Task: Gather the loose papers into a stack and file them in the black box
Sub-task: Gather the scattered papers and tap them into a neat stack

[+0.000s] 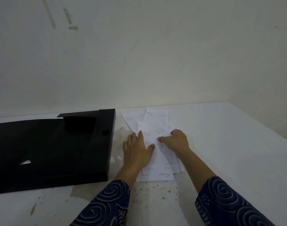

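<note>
The fanned papers (155, 128) are pressed flat under both spread hands (138, 149) (nothing gripped); far sheets could be left behind if raked unevenly

No legible text anywhere. Papers (155, 128) near the counter's (221, 144) back edge carry faint printed lines and marks, too small and blurred to read: no words, nos. or logos can be made out. Black box (50, 152) at the counter's left side shows no label, brand or sign. Wall has scuffs only, no writing.
</note>
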